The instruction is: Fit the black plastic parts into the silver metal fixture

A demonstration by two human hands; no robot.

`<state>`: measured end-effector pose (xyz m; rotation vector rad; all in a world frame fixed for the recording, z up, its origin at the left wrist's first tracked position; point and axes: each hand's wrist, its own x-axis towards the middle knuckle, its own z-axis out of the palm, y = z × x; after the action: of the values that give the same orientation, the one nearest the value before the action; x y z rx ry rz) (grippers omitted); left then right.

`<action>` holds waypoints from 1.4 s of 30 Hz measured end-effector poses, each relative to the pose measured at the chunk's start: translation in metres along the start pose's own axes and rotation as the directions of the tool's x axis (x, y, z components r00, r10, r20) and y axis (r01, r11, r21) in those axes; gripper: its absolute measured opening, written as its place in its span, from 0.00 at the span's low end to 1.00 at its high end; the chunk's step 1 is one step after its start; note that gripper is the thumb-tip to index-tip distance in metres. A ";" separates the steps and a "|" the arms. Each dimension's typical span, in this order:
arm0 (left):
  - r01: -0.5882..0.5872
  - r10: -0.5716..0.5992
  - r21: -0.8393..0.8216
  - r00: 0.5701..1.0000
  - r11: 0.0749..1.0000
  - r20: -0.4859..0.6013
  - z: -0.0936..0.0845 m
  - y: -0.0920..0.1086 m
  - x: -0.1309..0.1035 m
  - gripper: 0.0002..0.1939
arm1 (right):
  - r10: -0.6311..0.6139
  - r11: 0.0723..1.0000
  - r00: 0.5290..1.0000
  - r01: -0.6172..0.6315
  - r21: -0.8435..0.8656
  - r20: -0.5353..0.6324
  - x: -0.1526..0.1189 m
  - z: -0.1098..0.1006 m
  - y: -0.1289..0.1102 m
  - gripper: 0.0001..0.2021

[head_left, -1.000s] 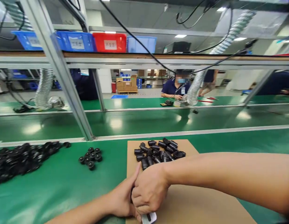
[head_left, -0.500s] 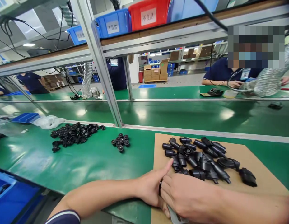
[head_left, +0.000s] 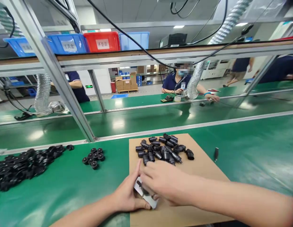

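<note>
My left hand [head_left: 128, 194] is wrapped round the edge of a flat, light metal plate [head_left: 149, 200] over the near left part of a cardboard sheet [head_left: 196, 183]. The fingers of my right hand [head_left: 160, 179] are closed on a small black part [head_left: 143, 189] against the plate; they hide most of it. Just beyond my hands lies a pile of black tubular parts [head_left: 165, 153] on the cardboard. To the left, a small cluster of round black parts [head_left: 94, 156] sits on the green bench.
A large heap of black parts [head_left: 25, 164] lies at the far left. A small dark tool [head_left: 216, 154] is right of the cardboard. A metal post [head_left: 66, 88] stands behind the bench. Across it sits a person [head_left: 171, 82]. Blue and red bins [head_left: 102, 41] line the shelf.
The view has swung right, bringing the small tool into sight. My hands have turned, so the metal plate and the black part between them show more.
</note>
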<state>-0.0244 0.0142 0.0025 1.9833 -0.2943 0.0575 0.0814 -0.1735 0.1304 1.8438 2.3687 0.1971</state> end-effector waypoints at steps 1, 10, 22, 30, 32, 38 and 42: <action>0.003 -0.002 0.029 1.000 1.000 -0.013 0.002 -0.001 -0.001 0.79 | 0.119 0.993 0.993 -0.119 0.024 0.005 -0.012 -0.001 0.000 0.25; -0.054 0.063 0.093 0.993 0.994 -0.096 0.012 -0.005 -0.002 0.71 | 0.607 0.677 0.791 -0.569 0.467 0.084 -0.055 0.052 -0.020 0.26; 0.177 -0.165 0.091 0.979 0.980 -0.118 -0.004 -0.006 0.030 0.50 | 0.592 0.806 0.486 -0.336 0.488 -0.643 -0.024 0.065 -0.016 0.08; 0.048 0.005 0.209 0.968 0.977 -0.250 -0.014 -0.042 0.013 0.54 | 0.887 0.459 0.325 -0.531 0.713 -0.329 -0.107 0.099 0.016 0.13; 0.062 0.006 0.230 0.959 0.971 -0.284 -0.016 -0.043 0.016 0.54 | 0.927 0.372 0.288 -0.648 0.665 -0.239 -0.128 0.111 0.025 0.32; 0.261 -0.201 0.265 0.952 0.928 -0.233 -0.009 -0.017 0.062 0.74 | 0.959 0.171 0.273 -0.776 0.607 0.078 -0.144 0.134 0.057 0.61; 0.309 -0.245 0.254 0.936 0.917 -0.252 0.011 -0.006 0.095 0.80 | 0.965 0.230 0.263 -0.796 0.560 -0.022 -0.119 0.142 0.084 0.52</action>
<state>0.0683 -0.0105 0.0090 2.2696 0.1508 0.1385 0.2167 -0.2652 0.0089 3.5396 1.0443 0.0933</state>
